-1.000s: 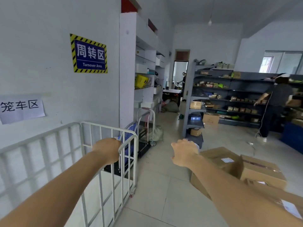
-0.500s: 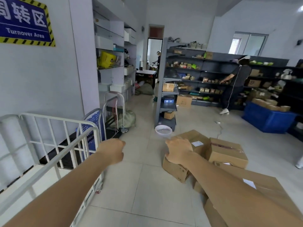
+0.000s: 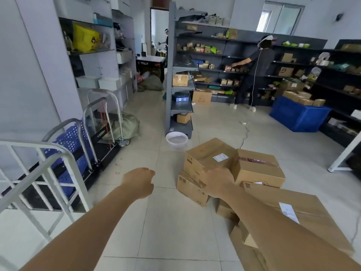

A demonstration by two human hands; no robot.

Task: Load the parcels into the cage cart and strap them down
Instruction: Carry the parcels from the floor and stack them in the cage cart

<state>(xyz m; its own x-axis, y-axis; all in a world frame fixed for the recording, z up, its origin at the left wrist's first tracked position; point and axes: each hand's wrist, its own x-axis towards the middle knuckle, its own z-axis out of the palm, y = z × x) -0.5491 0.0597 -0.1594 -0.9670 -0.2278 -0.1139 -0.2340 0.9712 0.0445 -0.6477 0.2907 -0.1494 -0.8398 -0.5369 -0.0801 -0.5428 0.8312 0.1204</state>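
Just beyond the fingers [image 3: 209, 173] of the right hand [image 3: 217, 182] lie parcels [image 3: 257, 170].

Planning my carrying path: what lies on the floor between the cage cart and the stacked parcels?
Only bare tiled floor, seen in the head view.

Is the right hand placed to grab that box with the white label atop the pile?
Probably yes. The right hand is close in front of the labelled box, which sits on a lower box, and nothing shows between hand and box. Whether it touches the box I cannot tell.
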